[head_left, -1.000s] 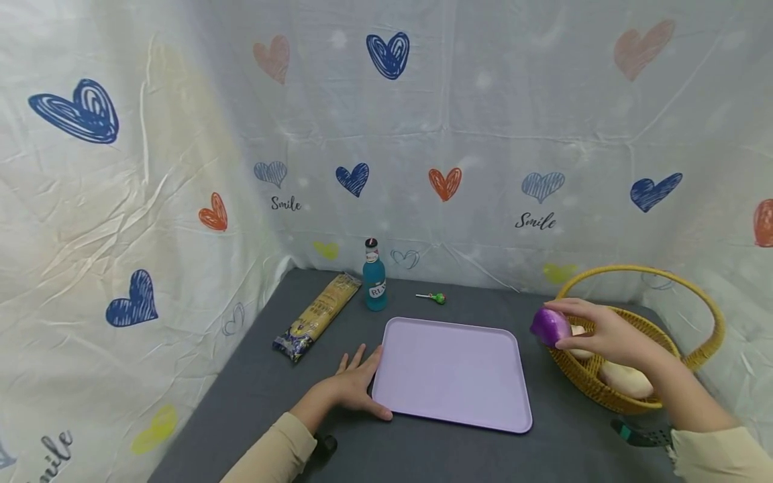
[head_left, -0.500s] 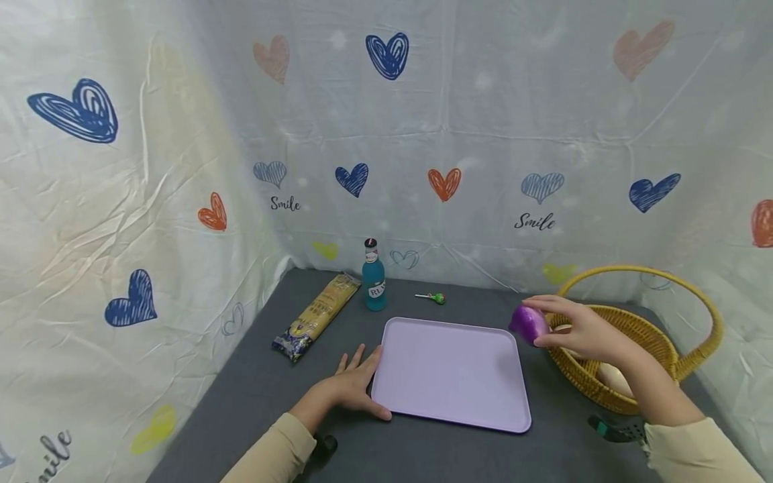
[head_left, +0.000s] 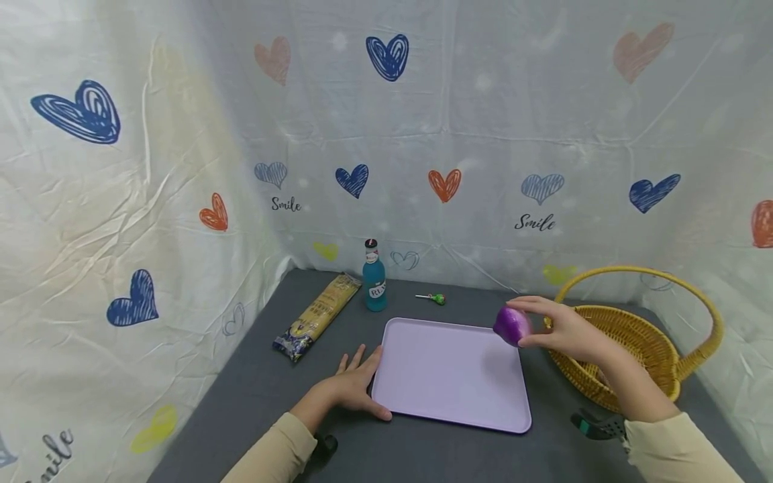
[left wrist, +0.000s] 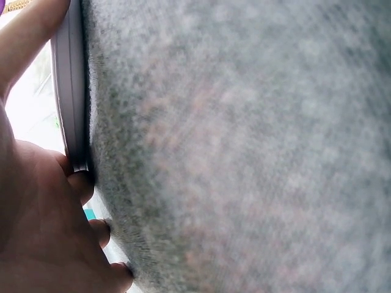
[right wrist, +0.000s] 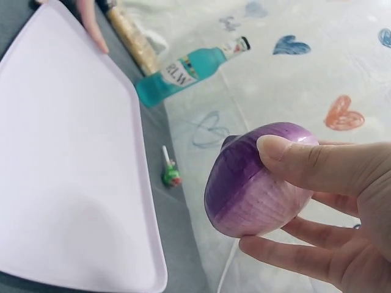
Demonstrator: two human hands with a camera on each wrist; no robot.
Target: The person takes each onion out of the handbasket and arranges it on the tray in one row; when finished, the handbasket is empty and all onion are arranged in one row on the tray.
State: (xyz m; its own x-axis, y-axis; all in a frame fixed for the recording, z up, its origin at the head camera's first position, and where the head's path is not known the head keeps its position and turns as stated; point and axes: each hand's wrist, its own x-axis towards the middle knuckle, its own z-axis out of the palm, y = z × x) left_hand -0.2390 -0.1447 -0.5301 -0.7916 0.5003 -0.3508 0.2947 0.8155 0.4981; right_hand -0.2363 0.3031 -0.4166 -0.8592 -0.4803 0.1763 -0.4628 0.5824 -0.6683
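My right hand (head_left: 564, 330) pinches a purple onion (head_left: 512, 326) between thumb and fingers, over the far right corner of a pale lilac tray (head_left: 449, 376). In the right wrist view the onion (right wrist: 263, 180) shows glossy purple and paler streaked sides, with the thumb on top and fingers beneath. My left hand (head_left: 353, 389) lies at the tray's left edge, fingers spread and straight, thumb at the near left corner. The left wrist view has the fingertips (left wrist: 82, 183) right at the tray's rim (left wrist: 70, 91).
A yellow wicker basket (head_left: 667, 345) with a tall handle stands at the right, partly behind my right arm. Beyond the tray are a blue bottle (head_left: 375, 282), a lollipop (head_left: 436, 298) and a yellow packet (head_left: 323, 312). A heart-printed curtain (head_left: 483, 134) closes off the back.
My right hand has carried the onion leftward from above the basket's edge to the tray's far right corner. My left hand has stayed at the tray's edge.
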